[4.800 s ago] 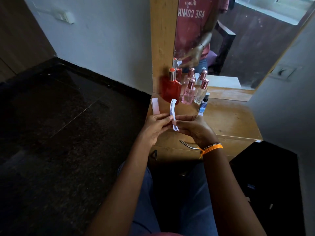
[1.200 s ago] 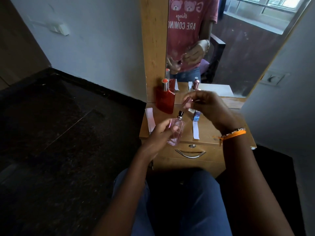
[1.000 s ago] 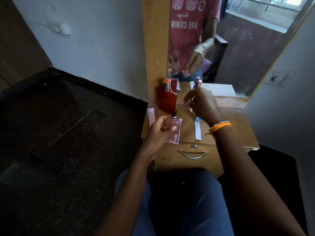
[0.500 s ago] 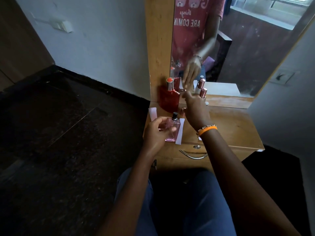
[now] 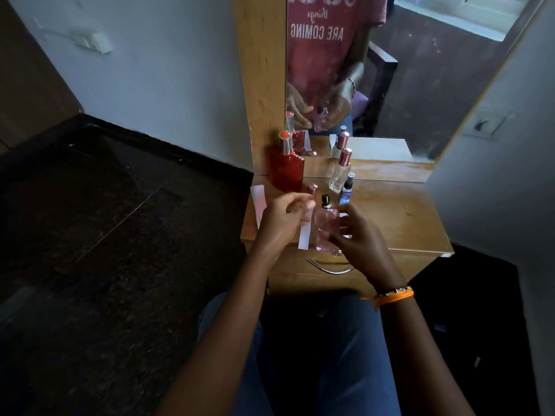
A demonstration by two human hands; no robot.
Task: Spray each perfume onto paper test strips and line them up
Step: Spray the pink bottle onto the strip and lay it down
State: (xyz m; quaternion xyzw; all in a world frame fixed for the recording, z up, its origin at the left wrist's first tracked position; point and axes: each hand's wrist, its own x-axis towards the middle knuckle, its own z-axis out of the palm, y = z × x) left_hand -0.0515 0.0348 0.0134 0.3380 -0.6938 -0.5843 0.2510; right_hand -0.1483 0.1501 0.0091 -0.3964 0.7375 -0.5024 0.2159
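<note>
My right hand [image 5: 359, 238] grips a pink perfume bottle [image 5: 324, 231] just above the wooden table [image 5: 399, 223]. The bottle's black sprayer [image 5: 326, 200] is bare, and its rose cap [image 5: 313, 189] stands on the table behind. A white paper strip [image 5: 304, 239] lies on the table to the left of the bottle. My left hand [image 5: 280, 222] hovers over the strip's far end with fingers curled; whether it pinches the strip is unclear.
A red bottle [image 5: 286, 172], a clear bottle with a rose cap [image 5: 341, 172] and a small blue bottle [image 5: 347, 190] stand by the mirror [image 5: 420, 85]. More strips [image 5: 259, 202] lie at the table's left edge. A drawer handle [image 5: 330, 268] sits below the front edge.
My right hand set the rose cap on the table and came back to take the pink bottle. My left hand let go of the bottle and shifted left over the strip.
</note>
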